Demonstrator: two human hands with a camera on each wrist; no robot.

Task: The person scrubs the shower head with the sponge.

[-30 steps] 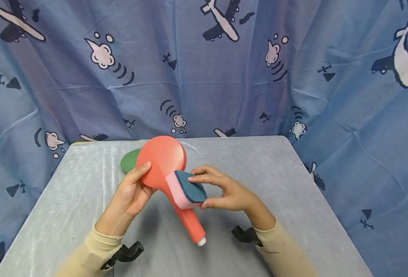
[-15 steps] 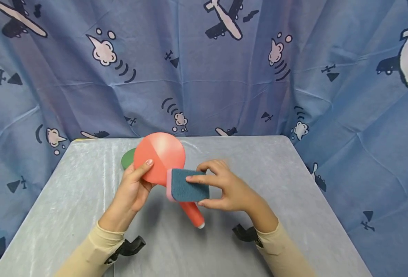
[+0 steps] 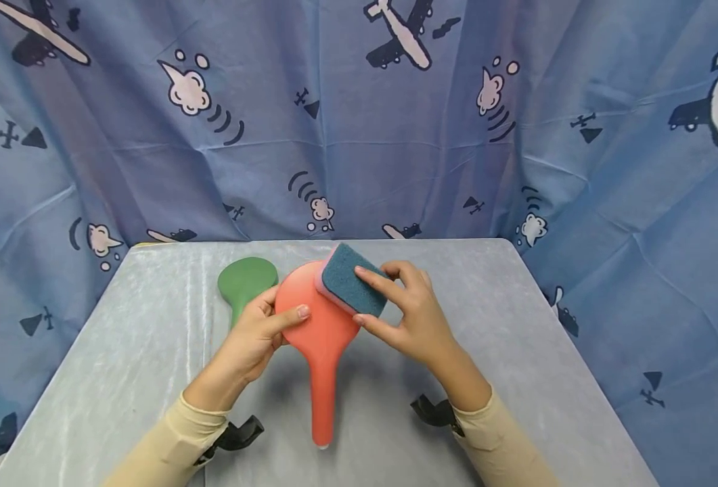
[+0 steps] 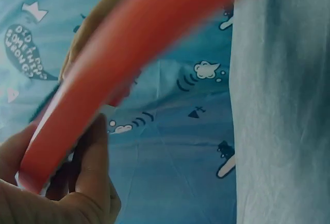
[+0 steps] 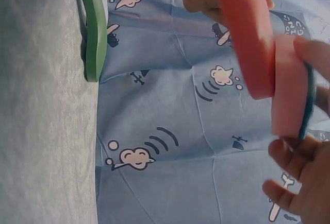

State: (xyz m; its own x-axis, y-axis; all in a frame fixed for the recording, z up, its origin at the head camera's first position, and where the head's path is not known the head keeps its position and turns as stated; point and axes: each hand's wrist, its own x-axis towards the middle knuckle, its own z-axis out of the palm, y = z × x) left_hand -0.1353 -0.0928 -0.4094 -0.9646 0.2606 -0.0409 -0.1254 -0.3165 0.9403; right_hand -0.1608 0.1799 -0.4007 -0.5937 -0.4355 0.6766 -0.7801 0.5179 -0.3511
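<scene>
Gripping the red paddle (image 3: 319,318) by its round head above the bench (image 3: 517,338), the left hand (image 3: 249,345) steadies it; it looks stiff, light, smooth; the right hand (image 3: 413,318) pinches a soft, squashy sponge (image 3: 351,279) against its top edge.

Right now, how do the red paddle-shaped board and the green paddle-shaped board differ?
The red paddle-shaped board is held up off the grey table by the left hand, while the green paddle-shaped board lies flat on it, untouched. The right hand presses a pink-and-blue sponge against the red one; nothing touches the green. The red shows whole; the green is partly hidden. Both share a rounded head.
</scene>
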